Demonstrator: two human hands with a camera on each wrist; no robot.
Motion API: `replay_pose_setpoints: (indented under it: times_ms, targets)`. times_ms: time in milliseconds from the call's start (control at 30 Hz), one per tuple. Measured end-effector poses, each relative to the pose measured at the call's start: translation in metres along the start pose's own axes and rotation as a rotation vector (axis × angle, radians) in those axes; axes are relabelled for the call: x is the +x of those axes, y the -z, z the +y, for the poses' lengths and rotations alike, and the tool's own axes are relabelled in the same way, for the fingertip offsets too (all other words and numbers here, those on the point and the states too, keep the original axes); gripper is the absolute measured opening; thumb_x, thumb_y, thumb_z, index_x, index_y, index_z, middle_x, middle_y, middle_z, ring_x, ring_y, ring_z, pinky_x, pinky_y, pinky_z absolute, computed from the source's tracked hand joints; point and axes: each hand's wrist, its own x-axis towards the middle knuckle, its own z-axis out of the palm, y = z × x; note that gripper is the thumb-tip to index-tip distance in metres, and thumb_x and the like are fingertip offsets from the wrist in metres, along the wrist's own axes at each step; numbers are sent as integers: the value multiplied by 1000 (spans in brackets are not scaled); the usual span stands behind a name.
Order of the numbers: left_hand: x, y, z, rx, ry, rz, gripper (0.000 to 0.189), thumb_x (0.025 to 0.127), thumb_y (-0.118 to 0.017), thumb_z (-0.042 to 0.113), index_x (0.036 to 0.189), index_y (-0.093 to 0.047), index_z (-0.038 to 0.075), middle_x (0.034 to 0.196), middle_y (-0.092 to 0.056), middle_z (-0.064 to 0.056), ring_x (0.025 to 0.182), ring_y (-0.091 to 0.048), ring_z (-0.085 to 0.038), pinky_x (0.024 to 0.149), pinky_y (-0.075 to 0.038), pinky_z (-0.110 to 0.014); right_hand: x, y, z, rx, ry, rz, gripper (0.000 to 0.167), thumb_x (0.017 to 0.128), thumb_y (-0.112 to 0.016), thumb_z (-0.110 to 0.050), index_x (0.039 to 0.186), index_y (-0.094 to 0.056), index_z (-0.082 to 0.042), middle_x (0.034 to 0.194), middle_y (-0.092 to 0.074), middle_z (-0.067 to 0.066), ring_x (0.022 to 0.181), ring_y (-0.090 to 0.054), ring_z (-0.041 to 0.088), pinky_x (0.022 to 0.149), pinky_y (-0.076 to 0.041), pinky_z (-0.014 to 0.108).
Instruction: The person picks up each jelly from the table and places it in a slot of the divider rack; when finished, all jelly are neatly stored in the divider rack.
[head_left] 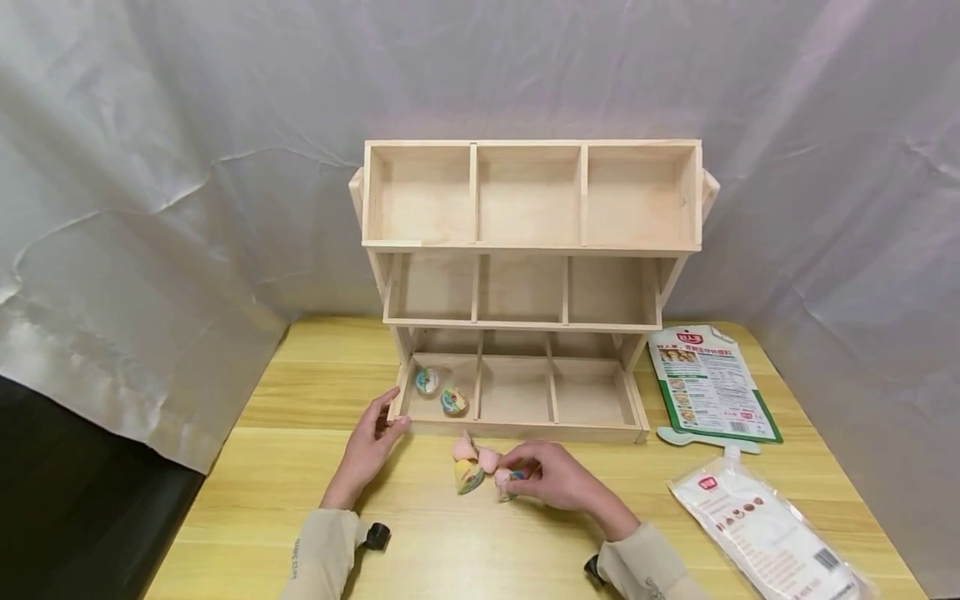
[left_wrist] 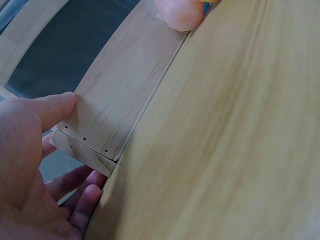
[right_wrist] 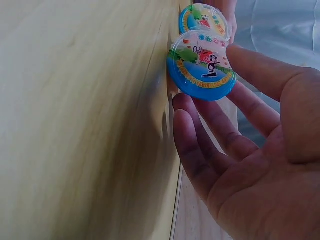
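Observation:
A wooden three-tier rack [head_left: 525, 431] stands at the back of the table, each tier divided into compartments. My left hand [head_left: 369, 450] grips the front left corner of its lowest tier; in the left wrist view, the thumb lies on the front board [left_wrist: 120, 85] and the fingers are around the side. My right hand [head_left: 557, 477] pinches a small pink jelly cup [head_left: 503, 483] with a blue printed lid [right_wrist: 202, 67] between thumb and fingers. Beside it on the table sit a yellow jelly cup [head_left: 468, 477] and two pink ones. Two jelly cups [head_left: 427, 381] lie in the bottom left compartment.
On the right lie a green-and-white food packet [head_left: 712, 383], a pale green spoon [head_left: 705, 439] partly beside it, and a clear-edged spouted pouch [head_left: 768, 529]. Grey curtain [head_left: 150, 167] hangs behind and at both sides of the table.

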Motion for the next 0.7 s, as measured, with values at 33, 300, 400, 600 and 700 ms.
replay_pose_setpoints:
  times_ms: [33,300,400,600,700]
  targets:
    - [0,1,0,0,3,-1,61,105,-64,22,160,-39,13,136,-58,-27,115,-62,-33,92,-48,-31,1,-1,0,3,4,-2,28,93,-79,-20,119,-75,-10,112,-72,6,88,-63,14,75,-54,24]
    - [0,1,-2,6,-16,6,60,104,-65,27,158,-41,18,135,-60,-22,114,-62,-28,92,-48,-28,2,-4,3,2,15,-1,26,93,-79,-19,118,-76,-11,108,-70,4,86,-62,12,74,-53,23]
    - [0,0,-4,-6,-27,13,60,103,-66,27,157,-43,20,133,-62,-21,113,-61,-26,91,-48,-28,3,-6,6,-20,22,5,25,93,-79,-19,117,-76,-12,108,-70,3,87,-61,10,74,-52,23]
    - [1,0,-6,-19,-28,13,60,102,-68,26,157,-44,21,131,-62,-19,111,-61,-25,91,-48,-29,6,-7,8,-42,21,15,24,92,-81,-18,115,-76,-13,106,-70,1,85,-59,9,72,-50,23]
    - [1,1,-6,-16,-29,11,60,102,-68,26,157,-44,20,131,-62,-19,109,-60,-24,91,-48,-28,7,-7,8,-44,18,16,24,91,-81,-18,114,-75,-13,104,-69,0,83,-59,8,71,-49,23]
